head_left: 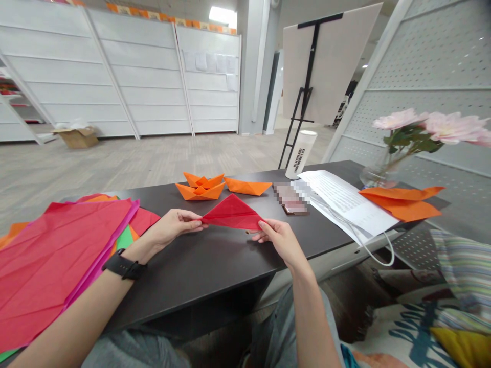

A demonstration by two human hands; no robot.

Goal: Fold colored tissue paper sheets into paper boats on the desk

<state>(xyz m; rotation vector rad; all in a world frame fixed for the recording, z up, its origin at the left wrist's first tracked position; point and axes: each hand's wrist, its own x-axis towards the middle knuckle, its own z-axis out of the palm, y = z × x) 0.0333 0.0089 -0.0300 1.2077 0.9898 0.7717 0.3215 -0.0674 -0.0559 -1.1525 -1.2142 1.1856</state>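
A red paper folded into a triangle (232,213) is held just above the dark table, its peak pointing away from me. My left hand (183,224) pinches its left corner between thumb and fingers. At the opposite corner, my right hand (275,236) grips the paper with the thumb on top. Just beyond it stand an orange folded paper boat (201,188) with pointed ends and a second, plainer orange boat (248,187). Left of my left forearm lies a stack of coloured paper sheets (69,245), red on top, with pink, green and orange edges showing.
On the right of the table (215,276) lie a phone (290,198), printed sheets (345,202), a white cable (389,250) and folded orange paper (406,202). Behind them stand a white cylinder (301,155) and a glass vase (378,174) with pink flowers. Cushions (464,271) sit at lower right.
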